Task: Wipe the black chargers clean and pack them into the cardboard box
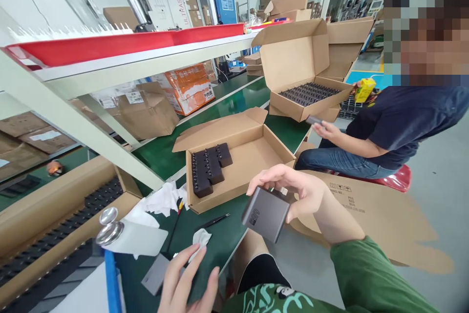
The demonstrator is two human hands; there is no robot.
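Observation:
My right hand [293, 188] grips a grey power adapter [266, 213] by its edges, above the table's front edge. Its printed face is towards me and metal prongs show at its top. Low in the picture, my left hand [188, 281] has its fingers spread apart. A small white cloth [201, 238] shows at its fingertips; whether it is pinched there is unclear. Just left of that hand lies a second grey adapter [154, 274]. Black tweezers [214, 221] lie beyond the cloth on the green table.
An open cardboard box [252, 156] holds several black pieces on its left side. At left stand a pump bottle [124, 236] and a long box [97, 176] of dark pieces. A co-worker [395, 122] sits at right beside a filled box [311, 93]. Crumpled tissue [161, 199] lies behind.

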